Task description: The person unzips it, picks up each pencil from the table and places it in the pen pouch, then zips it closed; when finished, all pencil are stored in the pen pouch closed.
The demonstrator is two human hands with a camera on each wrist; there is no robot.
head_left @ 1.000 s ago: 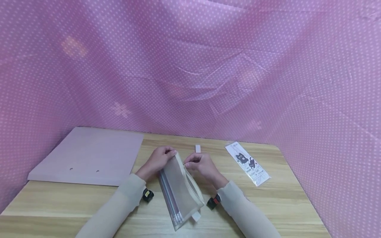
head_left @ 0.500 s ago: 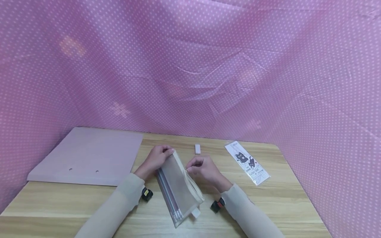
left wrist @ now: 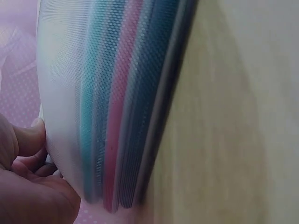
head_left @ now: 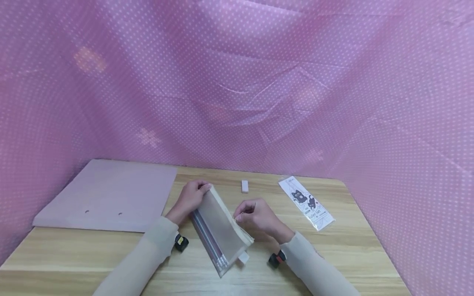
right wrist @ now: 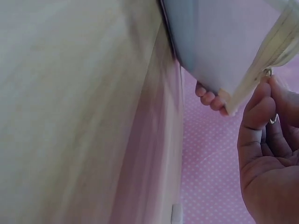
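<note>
A see-through mesh pencil case (head_left: 217,216) with a cream zipper edge is held slanted over the table. Inside, along its lower side, lie several pencils; teal, pink (left wrist: 115,140) and dark blue ones show in the left wrist view. My left hand (head_left: 191,196) grips the case's far upper corner between thumb and fingers. At the zipper edge, my right hand (head_left: 257,213) pinches the small metal zipper pull (right wrist: 268,72), about midway along in the head view. Between there and the near end, the zipper still gapes a little. A white tag (head_left: 243,257) sticks out from the near end.
A white eraser (head_left: 245,186) lies on the wooden table (head_left: 296,263) beyond the right hand. To the right is a packaged ruler set (head_left: 307,202) with black cats printed on it. A pale folder (head_left: 115,193) covers the far left. Pink dotted cloth (head_left: 237,82) surrounds the table.
My right hand has slid the zipper pull toward the near end, narrowing the gap. The left hand and case have shifted slightly left, and the eraser shows fully now.
</note>
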